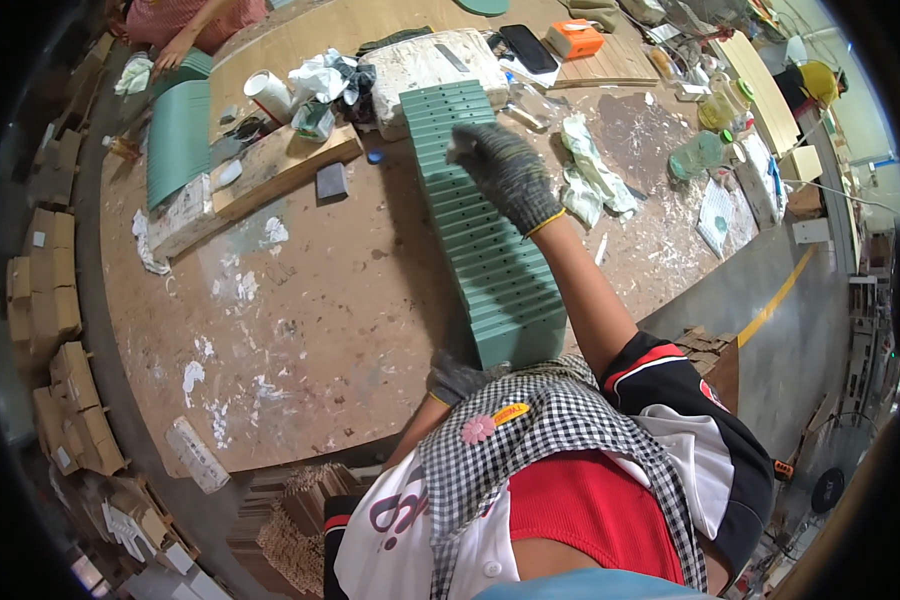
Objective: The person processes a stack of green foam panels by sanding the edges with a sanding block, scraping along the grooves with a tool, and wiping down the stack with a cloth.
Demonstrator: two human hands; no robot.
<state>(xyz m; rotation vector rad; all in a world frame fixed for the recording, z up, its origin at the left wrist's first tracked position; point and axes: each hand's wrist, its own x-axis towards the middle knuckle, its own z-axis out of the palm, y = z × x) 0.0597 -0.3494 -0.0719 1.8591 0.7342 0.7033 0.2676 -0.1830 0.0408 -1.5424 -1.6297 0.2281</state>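
Head view: green grooved panel [480,230] runs near-to-far; right hand [503,172] rests on its far part, fingers loosely curled, left hand [456,378] grips the near end.

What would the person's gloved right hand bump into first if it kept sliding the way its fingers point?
Probably the white padded block beyond the far end of the green slatted panel under the right hand; depth is uncertain.

The person is wearing dark grey knit gloves with yellow cuffs on the right hand [503,172] and left hand [454,379], a black, white and red jersey, and a black-and-white checked cloth below the hands.
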